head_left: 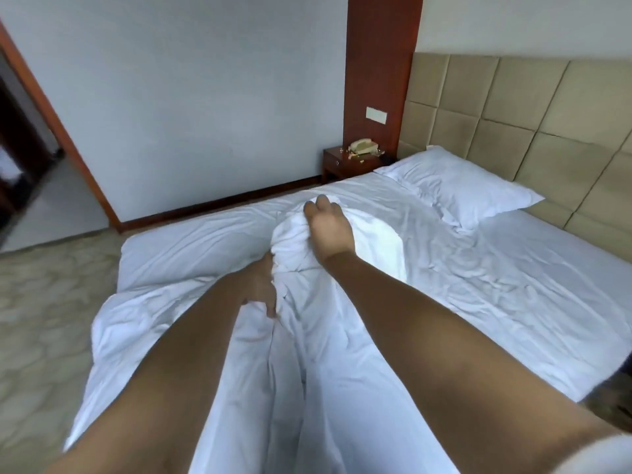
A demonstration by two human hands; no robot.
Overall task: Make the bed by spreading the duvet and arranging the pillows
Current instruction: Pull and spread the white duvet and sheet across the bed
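The person stood at the side of the bed [513, 302] with both arms stretched out over it. The duvet [307, 354] lay bunched in a long ridge running from the near edge toward the middle of the mattress, not yet spread. The left hand [261, 285] gripped a fold low on the ridge, fingers curled into the cloth. The right hand [328, 227] reached farther out and clutched the raised top of the bundle, its fingers wrapped over the fabric. One pillow [458, 186] rested near the padded headboard [533, 131], well apart from the hands. Beyond the far side of the bed stood a nightstand [338, 164] with a telephone [363, 146] on it.

The step in hand appeared to be the spreading of the duvet, at an early stage, since most of the sheet was uncovered. The next move would likely call for finding an edge or corner in the bundle, lifting it and drawing it out across the mattress. The pillow would wait until the cover lay flat.
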